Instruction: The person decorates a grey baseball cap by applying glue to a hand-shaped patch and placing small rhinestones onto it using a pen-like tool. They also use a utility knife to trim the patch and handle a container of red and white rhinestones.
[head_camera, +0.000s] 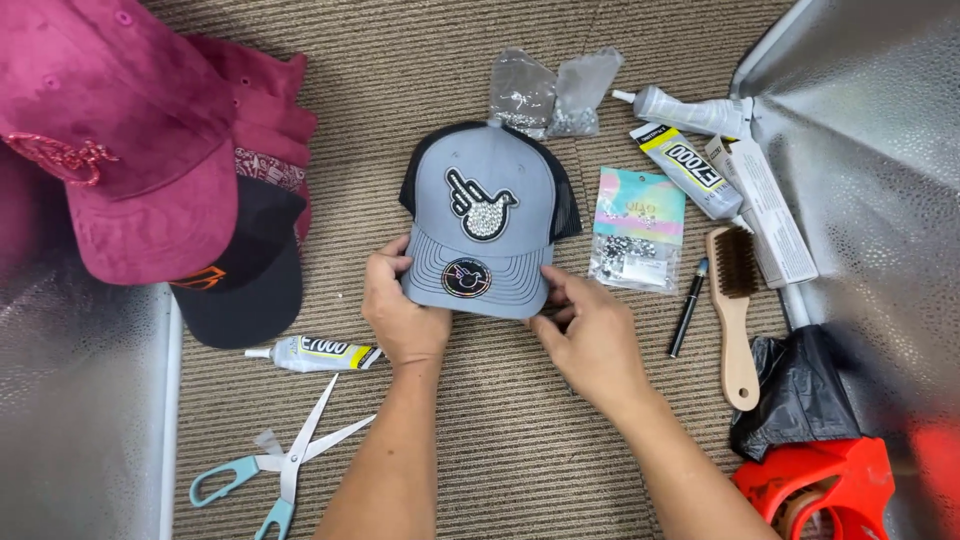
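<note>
Grey fabric cap (487, 225) with black mesh back lies on ribbed carpet (500, 430); my left hand (398, 312) and right hand (590, 335) pinch its stitched brim edges. Right of it, a pastel rhinestone packet (636, 228).

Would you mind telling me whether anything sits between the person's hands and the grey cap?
Nothing visible does. The left hand and the right hand already grip the brim of the grey cap from either side. The glue tube and rhinestone packet lie clear beside it.
</note>
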